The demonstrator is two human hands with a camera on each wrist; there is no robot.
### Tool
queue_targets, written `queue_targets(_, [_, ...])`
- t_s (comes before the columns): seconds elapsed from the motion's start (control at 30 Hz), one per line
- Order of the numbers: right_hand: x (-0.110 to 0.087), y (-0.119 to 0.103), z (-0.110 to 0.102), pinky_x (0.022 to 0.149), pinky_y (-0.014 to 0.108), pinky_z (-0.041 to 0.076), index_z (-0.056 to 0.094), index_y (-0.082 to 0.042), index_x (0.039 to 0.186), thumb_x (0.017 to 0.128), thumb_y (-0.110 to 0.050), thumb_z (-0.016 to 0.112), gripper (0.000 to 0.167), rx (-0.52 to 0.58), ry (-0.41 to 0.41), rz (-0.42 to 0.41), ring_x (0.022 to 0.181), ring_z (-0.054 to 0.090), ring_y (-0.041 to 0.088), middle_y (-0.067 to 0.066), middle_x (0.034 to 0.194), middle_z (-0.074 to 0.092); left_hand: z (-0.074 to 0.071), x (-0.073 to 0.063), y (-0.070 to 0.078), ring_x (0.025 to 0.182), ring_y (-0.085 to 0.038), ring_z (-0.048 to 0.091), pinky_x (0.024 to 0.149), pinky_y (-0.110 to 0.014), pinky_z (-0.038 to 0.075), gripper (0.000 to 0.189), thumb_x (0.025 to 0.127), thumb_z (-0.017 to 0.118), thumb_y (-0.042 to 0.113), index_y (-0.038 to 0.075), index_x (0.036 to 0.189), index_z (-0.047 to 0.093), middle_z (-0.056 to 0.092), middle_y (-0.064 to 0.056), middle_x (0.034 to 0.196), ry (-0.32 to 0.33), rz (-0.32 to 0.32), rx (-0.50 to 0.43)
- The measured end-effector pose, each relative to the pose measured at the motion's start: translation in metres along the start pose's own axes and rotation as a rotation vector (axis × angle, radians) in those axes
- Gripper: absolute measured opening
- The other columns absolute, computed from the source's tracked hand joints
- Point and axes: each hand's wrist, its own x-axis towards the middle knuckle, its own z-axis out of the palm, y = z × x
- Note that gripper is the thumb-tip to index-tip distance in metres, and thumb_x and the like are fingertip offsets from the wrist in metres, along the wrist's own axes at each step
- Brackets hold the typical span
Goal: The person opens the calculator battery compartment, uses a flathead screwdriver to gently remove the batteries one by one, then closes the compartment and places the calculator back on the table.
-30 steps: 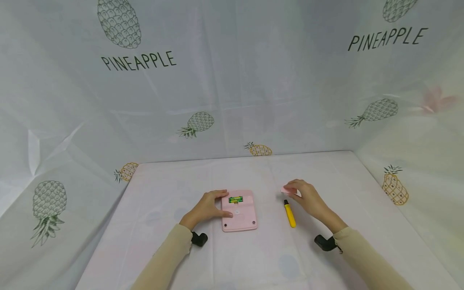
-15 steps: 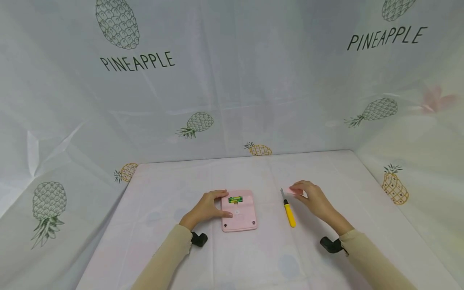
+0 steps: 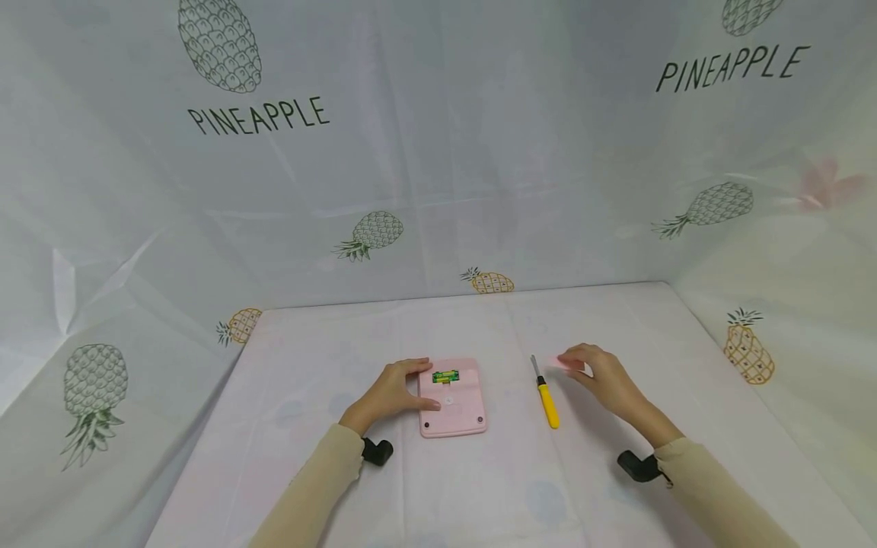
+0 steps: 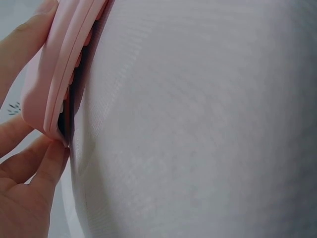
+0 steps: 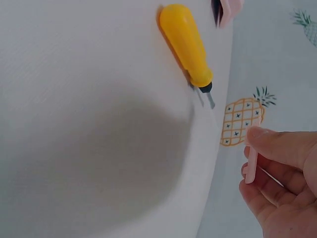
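Drawing rightward, away from the screwdriver [image 3: 548, 403], the right hand [image 3: 606, 383] carries a small pink piece [image 5: 251, 163], and that is the main change: a second ago the hand and the piece covered the tip of the tool, and now the whole metal shaft shows in the head view. The grip on the piece is a pinch, thumb on one side and fingertips on the other, as the right wrist view makes plain; the piece looks raised off the table [image 3: 493, 495], near the end of the shaft but apart from it. The left side of the scene matches the earlier pictures. There, the left hand [image 3: 393, 392] holds the pink device [image 3: 452, 422] by its left edge, thumb lying over the upturned back and the other fingers at the far corner, while the device lies flat with its keys [image 4: 79, 58] facing down. Its compartment is open, near the upper end of the back, with a green and yellow battery [image 3: 445, 376] in it. For the work, this shift seems to mean that piece and device are being kept apart rather than brought together; judging by colour and size, the piece may be the compartment's cover. The screwdriver lies between the two hands, untouched, its yellow handle toward the person and shaft pointing away.
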Motion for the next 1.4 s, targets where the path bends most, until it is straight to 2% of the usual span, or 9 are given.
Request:
queue_targets(0.37, [-0.011,0.009,-0.002,0.074,0.048,0.057,0.072,0.005,0.107,0.076,0.015,0.078,0.034,-0.019,0.017,-0.036,0.083,0.058,0.02,0.01,0.1,0.069,0.0,0.001,0.001,0.14,-0.031,0.039,0.115,-0.047,0.032,0.089,0.068,0.092,0.043,0.004,0.14,0.057,0.049,-0.009,0.149,0.001,-0.008,0.001])
queue_targets(0.6, [-0.016,0.011,-0.005,0.078,0.049,0.057,0.071,0.005,0.108,0.077,0.015,0.077,0.033,-0.015,-0.007,0.0,0.085,0.061,0.024,0.012,0.102,0.069,0.0,0.002,0.001,0.141,-0.03,0.039,0.115,-0.046,0.033,0.09,0.068,0.091,0.045,0.004,0.141,0.056,0.049,-0.008,0.149,-0.007,-0.01,0.006])
queue_targets(1.07, [-0.029,0.023,-0.001,0.08,0.05,0.057,0.071,0.005,0.106,0.074,0.017,0.077,0.035,-0.03,0.009,-0.025,0.09,0.064,0.029,0.014,0.103,0.069,0.001,0.001,0.001,0.141,-0.031,0.038,0.115,-0.047,0.032,0.091,0.068,0.091,0.044,0.004,0.142,0.055,0.047,-0.008,0.15,-0.017,-0.026,-0.013])
queue_targets(1.4, [-0.033,0.025,-0.003,0.084,0.052,0.055,0.07,0.006,0.108,0.077,0.016,0.075,0.034,-0.021,-0.028,0.024,0.096,0.065,0.034,0.017,0.107,0.068,0.001,-0.001,0.001,0.142,-0.031,0.038,0.115,-0.046,0.032,0.09,0.068,0.091,0.044,0.005,0.141,0.055,0.048,-0.008,0.15,-0.006,-0.027,-0.008])
